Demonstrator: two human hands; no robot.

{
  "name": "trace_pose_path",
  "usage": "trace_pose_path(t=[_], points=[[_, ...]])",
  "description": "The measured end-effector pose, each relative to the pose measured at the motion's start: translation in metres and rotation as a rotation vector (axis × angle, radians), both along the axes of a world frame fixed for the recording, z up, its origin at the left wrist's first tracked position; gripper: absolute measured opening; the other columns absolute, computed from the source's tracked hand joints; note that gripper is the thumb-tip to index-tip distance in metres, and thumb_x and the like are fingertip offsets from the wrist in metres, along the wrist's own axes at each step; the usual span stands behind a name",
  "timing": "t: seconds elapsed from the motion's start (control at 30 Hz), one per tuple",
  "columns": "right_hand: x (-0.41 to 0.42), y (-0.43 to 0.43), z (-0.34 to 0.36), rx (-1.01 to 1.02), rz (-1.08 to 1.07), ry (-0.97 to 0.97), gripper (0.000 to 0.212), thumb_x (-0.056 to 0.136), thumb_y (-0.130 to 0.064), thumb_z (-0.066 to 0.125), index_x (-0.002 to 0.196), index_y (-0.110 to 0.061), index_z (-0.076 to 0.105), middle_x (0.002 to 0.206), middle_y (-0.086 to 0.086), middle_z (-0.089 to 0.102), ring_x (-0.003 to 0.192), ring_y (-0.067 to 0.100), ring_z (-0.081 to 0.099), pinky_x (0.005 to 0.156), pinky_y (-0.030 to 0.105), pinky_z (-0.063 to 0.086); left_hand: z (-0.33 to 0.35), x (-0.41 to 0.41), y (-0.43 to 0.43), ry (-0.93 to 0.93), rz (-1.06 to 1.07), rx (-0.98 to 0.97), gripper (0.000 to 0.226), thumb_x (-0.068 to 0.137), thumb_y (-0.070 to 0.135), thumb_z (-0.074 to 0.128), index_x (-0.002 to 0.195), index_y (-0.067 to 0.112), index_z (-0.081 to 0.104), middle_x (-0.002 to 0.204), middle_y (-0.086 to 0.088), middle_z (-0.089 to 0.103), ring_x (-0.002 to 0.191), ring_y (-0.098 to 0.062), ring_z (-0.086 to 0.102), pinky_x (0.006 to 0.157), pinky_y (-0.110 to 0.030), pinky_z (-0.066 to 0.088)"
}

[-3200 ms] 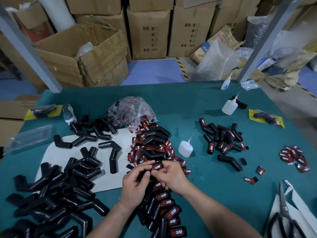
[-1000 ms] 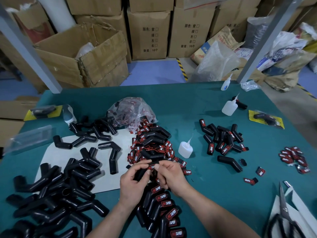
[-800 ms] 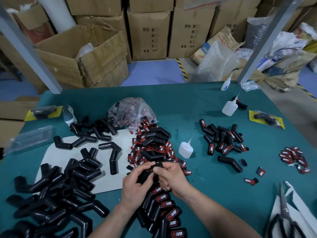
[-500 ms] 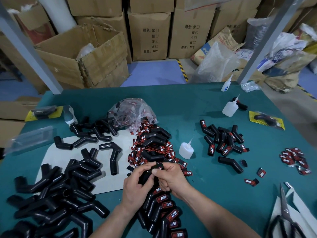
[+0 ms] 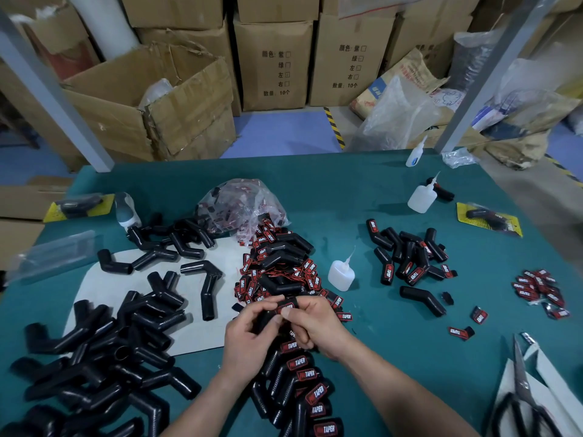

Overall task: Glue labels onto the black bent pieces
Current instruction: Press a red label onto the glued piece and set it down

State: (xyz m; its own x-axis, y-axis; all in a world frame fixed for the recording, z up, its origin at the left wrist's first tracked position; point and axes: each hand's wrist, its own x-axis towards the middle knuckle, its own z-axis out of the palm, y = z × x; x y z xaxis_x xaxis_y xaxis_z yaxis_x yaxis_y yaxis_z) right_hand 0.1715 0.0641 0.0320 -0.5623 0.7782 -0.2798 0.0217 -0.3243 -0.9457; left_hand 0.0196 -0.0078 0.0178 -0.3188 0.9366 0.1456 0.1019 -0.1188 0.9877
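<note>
My left hand [image 5: 249,339] grips a black bent piece [image 5: 268,313] just above the table's near middle. My right hand [image 5: 315,326] holds the same piece from the right, thumb pressing a red and black label [image 5: 286,305] onto its upper end. Below my hands lies a row of labelled bent pieces [image 5: 303,389]. A heap of loose labels [image 5: 277,272] mixed with bent pieces lies just beyond my hands. Unlabelled bent pieces [image 5: 104,351] are piled at the left. A small white glue bottle [image 5: 340,274] stands right of the label heap.
A second pile of labelled pieces [image 5: 410,260] lies at the right, with more labels [image 5: 539,288] near the right edge. Scissors [image 5: 520,395] lie at the bottom right. Two more glue bottles [image 5: 421,198] stand far right. A plastic bag of labels [image 5: 239,203] sits behind the heap.
My hands turned the bent piece and shifted it slightly up. The label went from being pinched between both hands to lying on the piece under my right thumb.
</note>
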Motion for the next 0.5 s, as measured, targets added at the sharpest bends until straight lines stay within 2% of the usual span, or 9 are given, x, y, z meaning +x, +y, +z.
trace_pose_path(t=[0.1,0.17,0.23,0.33,0.5], points=[[0.0028,0.0064,0.0011,0.050,0.073,-0.116,0.025,0.084,-0.033,0.074,0.088,-0.009,0.067,0.044,0.001,0.048,0.033,0.011,0.037,0.038,0.021,0.032,0.0002,-0.0035,0.0023,-0.099,-0.017,-0.012,0.023,0.090,0.001,0.059,0.102,0.016,0.073,0.119,0.000,0.077,0.116,-0.018,0.070,0.096,-0.021,0.052],[0.0017,0.0048,0.0000,0.097,0.055,-0.131,0.013,0.084,-0.032,0.075,0.087,-0.020,0.072,0.045,-0.001,0.049,0.035,0.010,0.039,0.038,0.020,0.033,-0.0008,-0.0034,0.0012,-0.122,-0.029,-0.019,0.020,0.091,-0.001,0.056,0.102,0.008,0.071,0.118,-0.001,0.077,0.115,-0.019,0.071,0.095,-0.020,0.052],[0.0006,0.0016,-0.0016,0.143,0.023,-0.128,0.010,0.085,-0.031,0.075,0.087,-0.022,0.074,0.046,-0.002,0.049,0.037,0.011,0.041,0.038,0.021,0.034,-0.0020,-0.0024,0.0003,-0.117,-0.049,-0.026,0.022,0.094,-0.008,0.056,0.103,0.006,0.071,0.118,-0.001,0.077,0.115,-0.018,0.071,0.094,-0.020,0.053],[0.0012,-0.0008,-0.0039,0.172,0.006,-0.141,0.017,0.087,-0.032,0.074,0.089,-0.015,0.073,0.045,-0.003,0.051,0.036,0.011,0.040,0.039,0.021,0.035,-0.0039,-0.0024,0.0000,-0.104,-0.064,-0.025,0.031,0.095,-0.021,0.052,0.104,0.003,0.070,0.119,-0.001,0.077,0.115,-0.017,0.071,0.094,-0.020,0.054],[0.0015,-0.0011,-0.0059,0.194,0.005,-0.139,0.023,0.088,-0.037,0.074,0.088,-0.014,0.071,0.044,-0.003,0.051,0.035,0.009,0.041,0.038,0.021,0.035,-0.0027,-0.0023,-0.0005,-0.103,-0.061,-0.013,0.032,0.095,-0.022,0.052,0.104,0.003,0.070,0.119,-0.002,0.077,0.115,-0.018,0.071,0.094,-0.020,0.054]])
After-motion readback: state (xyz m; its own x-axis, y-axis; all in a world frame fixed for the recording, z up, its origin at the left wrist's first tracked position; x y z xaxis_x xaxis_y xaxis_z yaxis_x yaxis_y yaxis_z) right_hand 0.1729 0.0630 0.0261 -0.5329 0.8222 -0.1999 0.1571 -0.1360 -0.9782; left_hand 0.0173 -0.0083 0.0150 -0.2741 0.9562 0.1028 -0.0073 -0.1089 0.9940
